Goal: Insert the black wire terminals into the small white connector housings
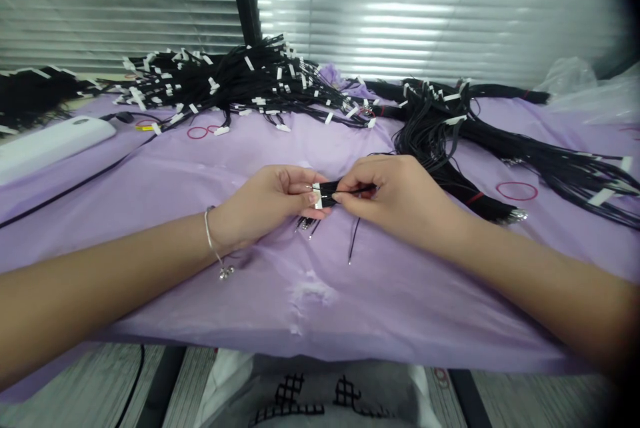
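Between thumb and fingers, my left hand (pixel 280 205) pinches a small white connector (pixel 317 196) with several black wires running out of its right side. Close beside it, my right hand (pixel 385 185) is closed on a black wire (pixel 369 188), its fingertips just right of the connector. Metal-tipped wire ends (pixel 306 223) hang below my left fingers. One loose black wire (pixel 354 241) dangles under my right hand. Whether any wire tip sits inside the connector is too small to tell.
A pile of black cables with white connectors (pixel 235 78) lies along the back of the purple-covered table (pixel 200 295). More black wire bundles (pixel 480 198) rest at right, by a red rubber band (pixel 517 191). A white device (pixel 60 141) stands at left. Blinds (pixel 375 8) hang behind.
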`<action>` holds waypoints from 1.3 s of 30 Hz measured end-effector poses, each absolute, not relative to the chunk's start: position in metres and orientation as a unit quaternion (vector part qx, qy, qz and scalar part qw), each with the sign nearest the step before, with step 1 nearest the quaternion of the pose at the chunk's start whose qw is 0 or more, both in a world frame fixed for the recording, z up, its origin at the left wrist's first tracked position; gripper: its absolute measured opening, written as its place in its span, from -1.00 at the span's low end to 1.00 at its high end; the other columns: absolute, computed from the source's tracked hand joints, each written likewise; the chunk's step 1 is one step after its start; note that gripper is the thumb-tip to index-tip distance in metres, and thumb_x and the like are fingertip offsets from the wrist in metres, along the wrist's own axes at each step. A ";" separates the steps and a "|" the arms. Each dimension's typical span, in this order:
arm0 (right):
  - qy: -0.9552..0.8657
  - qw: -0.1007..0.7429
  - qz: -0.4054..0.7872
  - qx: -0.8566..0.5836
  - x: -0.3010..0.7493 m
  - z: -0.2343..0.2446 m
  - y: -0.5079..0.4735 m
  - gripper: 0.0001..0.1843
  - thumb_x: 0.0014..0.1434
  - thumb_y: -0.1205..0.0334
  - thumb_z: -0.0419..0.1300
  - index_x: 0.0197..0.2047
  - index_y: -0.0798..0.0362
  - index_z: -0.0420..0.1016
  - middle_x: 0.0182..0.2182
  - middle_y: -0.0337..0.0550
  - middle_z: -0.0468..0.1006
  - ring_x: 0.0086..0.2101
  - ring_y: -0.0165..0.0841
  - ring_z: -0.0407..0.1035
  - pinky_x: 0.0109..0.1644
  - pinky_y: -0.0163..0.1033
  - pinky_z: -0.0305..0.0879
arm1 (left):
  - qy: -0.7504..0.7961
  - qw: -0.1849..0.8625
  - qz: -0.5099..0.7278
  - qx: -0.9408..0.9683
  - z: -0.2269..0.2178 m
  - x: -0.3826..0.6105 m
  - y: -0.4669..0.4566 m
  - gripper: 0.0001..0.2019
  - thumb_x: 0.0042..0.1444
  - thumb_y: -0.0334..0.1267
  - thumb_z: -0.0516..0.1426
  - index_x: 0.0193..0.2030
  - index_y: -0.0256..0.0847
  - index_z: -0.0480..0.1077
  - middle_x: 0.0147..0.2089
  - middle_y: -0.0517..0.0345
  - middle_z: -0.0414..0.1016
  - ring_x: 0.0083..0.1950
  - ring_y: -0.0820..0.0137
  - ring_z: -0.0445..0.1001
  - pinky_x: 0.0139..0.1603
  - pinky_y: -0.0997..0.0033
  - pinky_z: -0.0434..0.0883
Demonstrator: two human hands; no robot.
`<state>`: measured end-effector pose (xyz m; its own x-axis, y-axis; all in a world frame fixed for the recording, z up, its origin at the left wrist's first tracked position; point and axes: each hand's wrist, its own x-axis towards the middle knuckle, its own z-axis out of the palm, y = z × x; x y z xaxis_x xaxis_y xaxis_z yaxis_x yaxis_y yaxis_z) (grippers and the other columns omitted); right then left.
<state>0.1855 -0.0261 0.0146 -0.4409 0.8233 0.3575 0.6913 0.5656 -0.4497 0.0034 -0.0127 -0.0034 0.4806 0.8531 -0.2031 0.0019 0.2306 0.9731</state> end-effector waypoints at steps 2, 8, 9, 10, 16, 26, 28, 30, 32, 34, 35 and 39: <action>-0.839 0.271 0.112 -0.457 0.184 0.016 -0.027 -0.89 -0.04 0.42 0.16 -0.51 0.14 0.51 -0.54 -0.24 0.50 -0.50 -0.48 0.32 -0.42 -0.34 0.18 | 0.402 0.674 0.314 0.534 -0.004 0.003 -0.013 -0.78 0.04 -0.52 0.12 -0.16 -0.30 0.45 -0.33 0.15 0.55 -0.31 0.53 0.53 -0.15 0.56 0.45; -0.831 0.279 0.126 -0.465 0.184 0.013 -0.027 -0.89 -0.03 0.40 0.16 -0.51 0.13 0.52 -0.54 -0.24 0.51 -0.52 -0.48 0.33 -0.45 -0.34 0.16 | 0.417 0.676 0.320 0.517 -0.006 0.004 -0.011 -0.76 0.02 -0.53 0.13 -0.15 -0.31 0.44 -0.37 0.17 0.54 -0.32 0.52 0.53 -0.12 0.50 0.45; -0.830 0.281 0.133 -0.463 0.183 0.012 -0.026 -0.89 -0.02 0.39 0.17 -0.50 0.13 0.53 -0.53 -0.24 0.52 -0.51 -0.48 0.34 -0.45 -0.35 0.16 | 0.419 0.675 0.322 0.515 -0.006 0.004 -0.011 -0.76 0.02 -0.53 0.13 -0.15 -0.31 0.44 -0.37 0.17 0.54 -0.33 0.52 0.53 -0.11 0.49 0.45; -0.830 0.282 0.138 -0.461 0.183 0.010 -0.025 -0.89 -0.01 0.39 0.17 -0.49 0.12 0.53 -0.52 -0.25 0.52 -0.50 -0.48 0.34 -0.44 -0.35 0.16 | 0.421 0.673 0.325 0.515 -0.006 0.004 -0.011 -0.77 0.02 -0.53 0.13 -0.16 -0.31 0.44 -0.36 0.17 0.54 -0.33 0.51 0.53 -0.10 0.47 0.45; -0.846 0.267 0.111 -0.449 0.177 0.006 -0.023 -0.85 0.04 0.41 0.16 -0.53 0.14 0.48 -0.54 -0.24 0.48 -0.49 -0.48 0.30 -0.39 -0.33 0.15 | 0.439 0.650 0.317 0.532 -0.004 0.007 -0.012 -0.76 -0.01 -0.55 0.13 -0.18 -0.32 0.45 -0.32 0.15 0.53 -0.30 0.48 0.52 -0.06 0.40 0.43; -0.860 0.280 0.108 -0.413 0.185 0.013 -0.023 -0.87 0.10 0.35 0.16 -0.37 0.07 0.56 -0.40 -0.22 0.56 -0.38 -0.42 0.40 -0.26 -0.29 0.27 | 0.417 0.674 0.319 0.520 -0.001 0.007 -0.014 -0.78 -0.02 -0.55 0.16 -0.21 -0.30 0.46 -0.37 0.21 0.50 -0.32 0.52 0.50 -0.08 0.46 0.44; -0.854 0.313 0.091 -0.405 0.189 0.020 -0.025 -0.84 0.14 0.29 0.15 -0.27 0.00 0.57 -0.32 -0.23 0.58 -0.31 -0.39 0.42 -0.20 -0.27 0.29 | 0.406 0.689 0.331 0.500 -0.001 0.008 -0.014 -0.79 -0.01 -0.55 0.16 -0.21 -0.30 0.45 -0.41 0.24 0.47 -0.34 0.54 0.49 -0.06 0.44 0.43; -0.840 0.349 0.070 -0.410 0.192 0.027 -0.030 -0.78 0.16 0.23 0.14 -0.13 -0.04 0.54 -0.28 -0.23 0.58 -0.27 -0.37 0.43 -0.18 -0.26 0.31 | 0.394 0.702 0.332 0.492 0.000 0.008 -0.014 -0.80 0.01 -0.54 0.15 -0.20 -0.32 0.45 -0.41 0.24 0.46 -0.32 0.55 0.49 -0.02 0.42 0.41; -0.835 0.361 0.064 -0.411 0.192 0.030 -0.035 -0.69 0.16 0.20 0.14 -0.01 -0.03 0.47 -0.30 -0.23 0.58 -0.29 -0.38 0.44 -0.20 -0.27 0.32 | 0.384 0.707 0.328 0.494 0.001 0.008 -0.015 -0.81 0.02 -0.52 0.14 -0.19 -0.34 0.44 -0.34 0.18 0.47 -0.26 0.51 0.49 0.01 0.40 0.39; -0.849 0.350 0.065 -0.390 0.191 0.031 -0.040 -0.66 0.16 0.21 0.14 0.02 -0.01 0.43 -0.33 -0.25 0.58 -0.33 -0.42 0.44 -0.25 -0.30 0.31 | 0.375 0.708 0.323 0.503 0.002 0.008 -0.015 -0.83 0.03 -0.51 0.14 -0.21 -0.35 0.45 -0.27 0.12 0.49 -0.21 0.49 0.49 0.01 0.41 0.39; -0.861 0.340 0.061 -0.375 0.190 0.031 -0.041 -0.70 0.17 0.22 0.13 -0.01 0.01 0.45 -0.35 -0.25 0.57 -0.35 -0.43 0.43 -0.27 -0.32 0.31 | 0.373 0.706 0.321 0.509 0.002 0.008 -0.016 -0.84 0.02 -0.51 0.15 -0.22 -0.35 0.45 -0.26 0.11 0.50 -0.21 0.48 0.48 -0.01 0.42 0.39; -0.884 0.303 0.031 -0.355 0.188 0.029 -0.038 -0.85 0.16 0.29 0.11 -0.29 0.06 0.52 -0.42 -0.24 0.54 -0.41 -0.46 0.37 -0.34 -0.34 0.25 | 0.381 0.703 0.315 0.511 0.002 0.006 -0.015 -0.83 0.00 -0.53 0.16 -0.24 -0.34 0.46 -0.25 0.11 0.51 -0.25 0.52 0.48 -0.10 0.51 0.41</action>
<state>0.1880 -0.0383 0.0293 -0.5639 0.6464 0.5140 0.6088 0.7459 -0.2701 0.0064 -0.0151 0.0016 0.5116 0.8321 -0.2144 -0.0534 0.2798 0.9586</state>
